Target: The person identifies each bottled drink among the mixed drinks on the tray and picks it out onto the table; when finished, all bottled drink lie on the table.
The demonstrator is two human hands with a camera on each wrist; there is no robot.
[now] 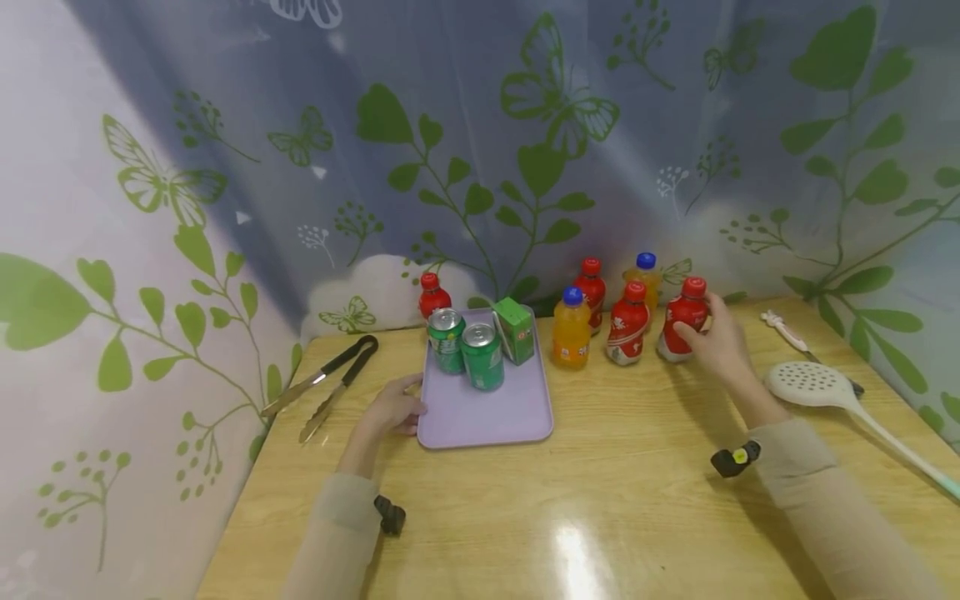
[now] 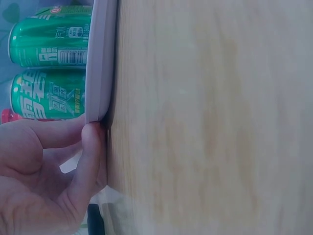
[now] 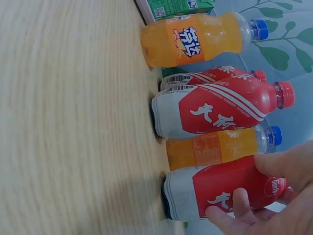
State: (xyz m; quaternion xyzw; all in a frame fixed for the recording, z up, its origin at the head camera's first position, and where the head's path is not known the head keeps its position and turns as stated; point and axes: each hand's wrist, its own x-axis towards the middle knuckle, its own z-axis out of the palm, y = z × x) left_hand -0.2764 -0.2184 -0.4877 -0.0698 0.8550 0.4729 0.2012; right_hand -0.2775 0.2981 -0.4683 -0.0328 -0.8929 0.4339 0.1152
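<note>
My left hand (image 1: 393,407) grips the left edge of a lilac tray (image 1: 486,423), thumb and forefinger at its rim in the left wrist view. On the tray stand two green soda cans (image 1: 483,364) and a green drink carton (image 1: 517,335). Over on the right, my right hand (image 1: 722,343) holds a red-and-white bottle (image 3: 220,183) around its upper part; the bottle is upright at the table's back. Left of it come another red-and-white bottle (image 1: 627,329) and an orange soda bottle (image 1: 572,333), with a red bottle (image 1: 592,287) and a second orange soda bottle (image 1: 649,275) partly hidden behind.
One more red bottle (image 1: 432,293) stands behind the tray's back left corner. Black-handled metal tongs (image 1: 333,382) lie at the left. On the right are a white slotted spoon (image 1: 810,383) and a utensil with a white handle (image 1: 785,331). A patterned curtain (image 1: 450,167) hangs behind the table.
</note>
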